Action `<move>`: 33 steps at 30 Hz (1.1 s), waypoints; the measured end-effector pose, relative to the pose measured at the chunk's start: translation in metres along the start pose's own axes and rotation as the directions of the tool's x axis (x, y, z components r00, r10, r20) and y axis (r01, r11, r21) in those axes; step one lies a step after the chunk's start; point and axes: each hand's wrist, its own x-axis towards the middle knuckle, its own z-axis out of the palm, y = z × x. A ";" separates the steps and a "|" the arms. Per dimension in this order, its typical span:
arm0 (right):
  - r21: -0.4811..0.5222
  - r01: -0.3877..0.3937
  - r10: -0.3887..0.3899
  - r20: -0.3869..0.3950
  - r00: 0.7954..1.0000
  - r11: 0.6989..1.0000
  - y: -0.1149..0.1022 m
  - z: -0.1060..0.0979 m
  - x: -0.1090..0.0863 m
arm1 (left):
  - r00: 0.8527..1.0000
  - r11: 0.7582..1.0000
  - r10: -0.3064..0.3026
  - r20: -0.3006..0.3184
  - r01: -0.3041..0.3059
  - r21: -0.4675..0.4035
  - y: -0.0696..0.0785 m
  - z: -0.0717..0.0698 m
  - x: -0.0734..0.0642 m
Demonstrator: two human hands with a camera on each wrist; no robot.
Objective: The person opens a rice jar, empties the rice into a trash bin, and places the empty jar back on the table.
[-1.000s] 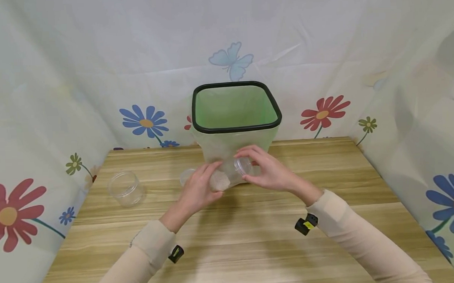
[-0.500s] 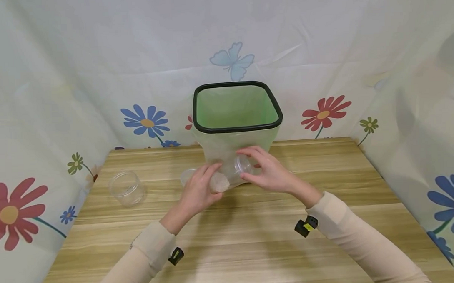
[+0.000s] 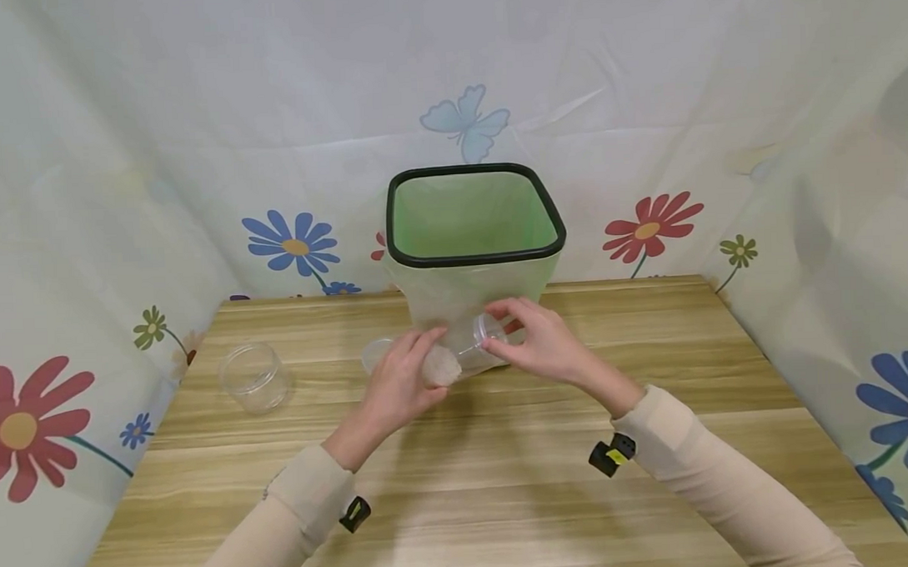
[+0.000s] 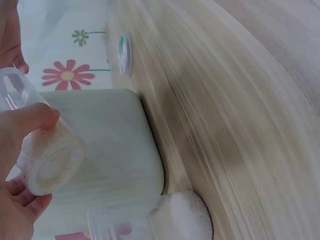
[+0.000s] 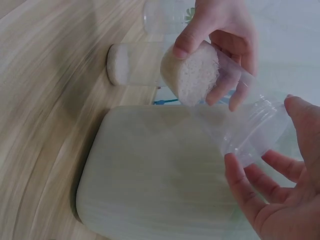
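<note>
Held jar: You had a clear jar (image 3: 468, 345) up above the table (image 3: 506, 498), lying tilted between your two hands—whether it touched the bin (image 3: 476, 258) behind it, the views did not tell.
White grains: They sat packed in the bottom end of that jar; you saw the white grains (image 5: 199, 79) best from the right wrist.
Left hand: Your left hand (image 3: 399, 379) held the bottom end, fingers clamped round it, the thumb across from the others.
Right hand: Your right hand (image 3: 544, 340) held the ridged end—thumb on one side, fingers on the other, their tips on its edge.
Bin: It stood on the table just beyond your hands, pale green with a black rim.
Standing jar: A second, upright jar (image 3: 375, 351) stood behind your left hand, white grains in its base.
Wide jar: A clear wide jar (image 3: 255, 380) stood on the table, well to the left of your hands.
Lid: A flat round lid (image 4: 125, 55) marked with green lay on the table, seen from the left wrist.
</note>
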 end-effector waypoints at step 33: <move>0.191 0.214 -0.230 0.067 0.971 0.958 0.013 0.004 -0.004 | 1.000 1.000 -0.005 -0.008 0.006 0.027 -0.001 0.002 -0.001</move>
